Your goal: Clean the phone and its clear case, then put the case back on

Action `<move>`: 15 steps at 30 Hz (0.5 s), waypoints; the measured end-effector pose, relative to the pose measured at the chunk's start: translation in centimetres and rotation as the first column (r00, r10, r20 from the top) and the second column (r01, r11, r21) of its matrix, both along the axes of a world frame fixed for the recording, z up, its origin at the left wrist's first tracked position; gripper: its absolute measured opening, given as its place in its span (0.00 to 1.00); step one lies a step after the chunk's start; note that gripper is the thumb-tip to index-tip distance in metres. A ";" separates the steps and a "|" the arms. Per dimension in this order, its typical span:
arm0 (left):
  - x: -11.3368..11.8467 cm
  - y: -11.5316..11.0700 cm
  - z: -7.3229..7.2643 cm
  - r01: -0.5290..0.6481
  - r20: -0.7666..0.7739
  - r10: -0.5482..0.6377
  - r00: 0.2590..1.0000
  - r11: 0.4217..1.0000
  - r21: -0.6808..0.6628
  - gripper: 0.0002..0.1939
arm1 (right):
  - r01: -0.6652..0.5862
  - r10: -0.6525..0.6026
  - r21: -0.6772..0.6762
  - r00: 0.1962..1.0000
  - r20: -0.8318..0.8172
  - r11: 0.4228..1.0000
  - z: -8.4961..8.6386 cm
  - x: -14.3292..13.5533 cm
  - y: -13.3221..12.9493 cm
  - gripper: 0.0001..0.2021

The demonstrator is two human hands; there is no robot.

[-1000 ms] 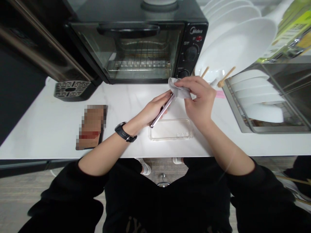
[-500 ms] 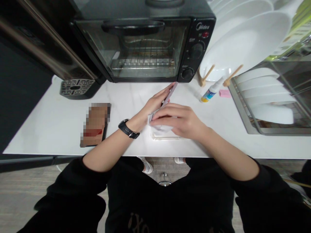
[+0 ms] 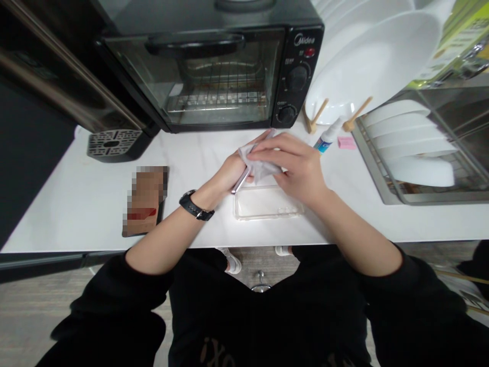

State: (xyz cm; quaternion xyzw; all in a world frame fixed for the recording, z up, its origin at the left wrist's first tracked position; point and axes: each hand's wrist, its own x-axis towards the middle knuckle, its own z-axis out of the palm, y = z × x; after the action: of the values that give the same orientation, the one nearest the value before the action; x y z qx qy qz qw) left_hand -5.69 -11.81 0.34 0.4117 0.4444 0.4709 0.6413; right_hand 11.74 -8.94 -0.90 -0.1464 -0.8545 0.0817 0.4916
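We grip the phone (image 3: pixel 242 178) edge-on in our left hand (image 3: pixel 229 173), above the clear case (image 3: pixel 267 203) on the counter (image 3: pixel 76 199). Our right hand (image 3: pixel 296 165) pinches the cloth (image 3: pixel 259 164) against it, now farther up than a moment ago.

You hold a slim phone (image 3: pixel 240 179) edge-on, tilted so that its far end rises toward the oven and its near end points down at the tabletop (image 3: pixel 76 204); only its thin metallic side shows. A small, crumpled pale grey cloth (image 3: pixel 256 164) is pressed against the phone's upper part, folded over it. Just below, a clear, empty phone case (image 3: pixel 267 203) lies flat on the white tabletop near its front edge, open side up, long side running left to right.
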 end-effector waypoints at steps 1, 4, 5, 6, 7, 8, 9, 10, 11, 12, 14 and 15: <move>0.0 -0.1 0.0 0.006 0.019 -0.005 1.000 0.999 -0.054 0.17 | 0.052 -0.052 -0.020 0.998 -0.023 0.998 0.1 0.3 0.3 0.24; 0.2 -0.3 0.5 0.018 0.021 -0.015 1.000 0.990 -0.139 0.13 | 0.169 -0.175 -0.083 0.981 -0.078 0.982 0.2 1.0 1.2 0.26; 0.2 -0.4 0.6 0.022 0.029 -0.018 0.999 0.989 -0.145 0.12 | 0.187 -0.195 -0.099 0.977 -0.085 0.977 0.1 1.1 1.4 0.27; 0.3 -0.4 0.8 0.024 0.035 -0.019 0.999 0.988 -0.151 0.12 | 0.199 -0.209 -0.117 0.974 -0.085 0.973 0.0 1.2 1.6 0.26; 0.3 -0.5 0.9 0.023 0.036 -0.018 0.999 0.987 -0.157 0.11 | 0.206 -0.218 -0.135 0.972 -0.083 0.969 -0.2 1.2 1.7 0.26; 0.3 -0.5 1.0 0.022 0.034 -0.017 0.999 0.987 -0.162 0.11 | 0.210 -0.224 -0.152 0.971 -0.084 0.966 -0.2 1.3 1.8 0.26; 0.3 -0.5 1.0 0.022 0.029 -0.017 0.999 0.986 -0.163 0.11 | 0.212 -0.228 -0.168 0.970 -0.086 0.963 -0.3 1.3 1.8 0.25; 0.3 -0.5 1.0 0.022 0.023 -0.019 1.000 0.987 -0.162 0.11 | 0.213 -0.232 -0.183 0.969 -0.089 0.960 -0.3 1.3 1.8 0.25; 0.3 -0.4 0.9 0.024 0.014 -0.022 1.000 0.987 -0.158 0.11 | 0.213 -0.234 -0.196 0.968 -0.093 0.957 -0.2 1.3 1.7 0.25; 0.3 -0.4 0.7 0.022 0.000 -0.022 1.000 0.988 -0.153 0.12 | 0.209 -0.232 -0.203 0.968 -0.093 0.957 -0.1 1.2 1.5 0.25; 0.2 -0.3 0.4 0.011 -0.044 -0.017 0.999 0.990 -0.143 0.13 | 0.180 -0.198 -0.201 0.977 -0.073 0.963 0.2 1.1 1.0 0.24; 0.2 -0.2 0.2 -0.001 -0.064 -0.007 0.998 0.992 -0.124 0.13 | 0.148 -0.161 -0.192 0.985 -0.056 0.970 0.3 0.9 0.6 0.24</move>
State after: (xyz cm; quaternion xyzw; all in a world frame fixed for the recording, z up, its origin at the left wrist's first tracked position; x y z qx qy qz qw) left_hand -5.48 -11.99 0.57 0.3867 0.4926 0.4280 0.6516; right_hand 12.62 -8.34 -0.58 -0.2549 -0.8111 0.1282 0.5106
